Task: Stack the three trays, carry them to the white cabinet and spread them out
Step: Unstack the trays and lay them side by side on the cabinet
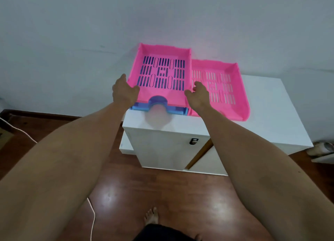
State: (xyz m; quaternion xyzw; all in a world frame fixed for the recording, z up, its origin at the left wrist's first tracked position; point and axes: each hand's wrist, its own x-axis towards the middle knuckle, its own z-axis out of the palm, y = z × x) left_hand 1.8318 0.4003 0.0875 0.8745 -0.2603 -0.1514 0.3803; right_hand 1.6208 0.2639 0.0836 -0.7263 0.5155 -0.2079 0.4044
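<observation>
Two pink trays and a blue one sit on top of the white cabinet (267, 114), which stands against a pale wall (72, 32). The left pink tray (160, 74) rests on the blue tray (173, 111), so the pair forms a short stack at the cabinet's left end. Only the front edge of the blue one shows beneath it, along with blue seen through the slots in the pink floor. A rounded notch is cut into the front of both. The second pink tray (226, 88) lies flat on the cabinet top just to the right, its left side touching or nearly touching the stack; the white surface shows through its slots. All three trays are empty.

The left hand (123, 92) grips the left wall of the stacked pink tray, thumb over the rim and fingers curled around the outside. The right hand (197, 94) is half closed at the right wall of the same tray, thumb inside against the floor, fingers reaching over toward the neighbouring tray; whether it also touches that tray is unclear.

Below the cabinet is a dark wood floor (153, 190), with a white cord (93, 221) trailing across it and a bare foot (151, 216) at the bottom edge.
</observation>
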